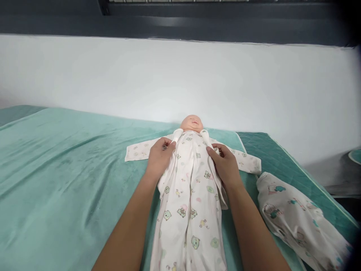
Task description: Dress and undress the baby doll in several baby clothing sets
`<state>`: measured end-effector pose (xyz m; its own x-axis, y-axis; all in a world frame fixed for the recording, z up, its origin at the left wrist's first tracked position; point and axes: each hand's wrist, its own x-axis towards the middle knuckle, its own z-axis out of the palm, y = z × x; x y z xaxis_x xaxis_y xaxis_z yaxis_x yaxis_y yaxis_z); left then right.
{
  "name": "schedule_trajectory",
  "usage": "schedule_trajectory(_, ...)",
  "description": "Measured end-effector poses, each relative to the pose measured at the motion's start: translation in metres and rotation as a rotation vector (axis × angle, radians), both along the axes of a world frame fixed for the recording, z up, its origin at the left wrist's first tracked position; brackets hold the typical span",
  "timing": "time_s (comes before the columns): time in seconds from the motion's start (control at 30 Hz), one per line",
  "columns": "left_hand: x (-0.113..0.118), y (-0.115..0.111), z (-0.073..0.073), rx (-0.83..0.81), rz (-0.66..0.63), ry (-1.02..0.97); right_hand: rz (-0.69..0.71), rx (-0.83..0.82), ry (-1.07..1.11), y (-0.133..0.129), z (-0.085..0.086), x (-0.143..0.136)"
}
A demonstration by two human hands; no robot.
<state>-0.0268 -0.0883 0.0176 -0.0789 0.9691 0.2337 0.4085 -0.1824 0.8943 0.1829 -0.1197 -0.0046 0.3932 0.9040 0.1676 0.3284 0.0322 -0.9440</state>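
Between thumb and fingers of the left hand (160, 157) and right hand (225, 163), at the centre of the frame, a printed baby outfit (197, 192) is pinched by opposite edges, seemingly to keep its front evenly spread below the doll's head (192, 123). Matching sleeves (137, 151) are laid outward on a green sheet (70, 173). Some fingertips are hidden; the outfit's lower end and, at lower right, a patterned bundle (299, 218) are cut off.

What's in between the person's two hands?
A white printed outfit lies between the left hand and the right hand, and both hands touch it. The head view shows this.
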Motion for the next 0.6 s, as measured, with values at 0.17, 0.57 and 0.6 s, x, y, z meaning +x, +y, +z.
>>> schedule_trajectory(0.17, -0.011, 0.007, -0.004, 0.009, 0.163, -0.033, -0.113, -0.017, 0.152, 0.006, -0.010, 0.013)
schedule_trajectory(0.57, -0.023, 0.017, -0.017, 0.220, 0.313, 0.575, -0.189, 0.069, -0.341, 0.012, -0.019, 0.026)
schedule_trajectory(0.6, -0.021, 0.018, -0.017, 0.267, 0.258, 0.614, -0.182, 0.105, -0.415, 0.013, -0.020, 0.023)
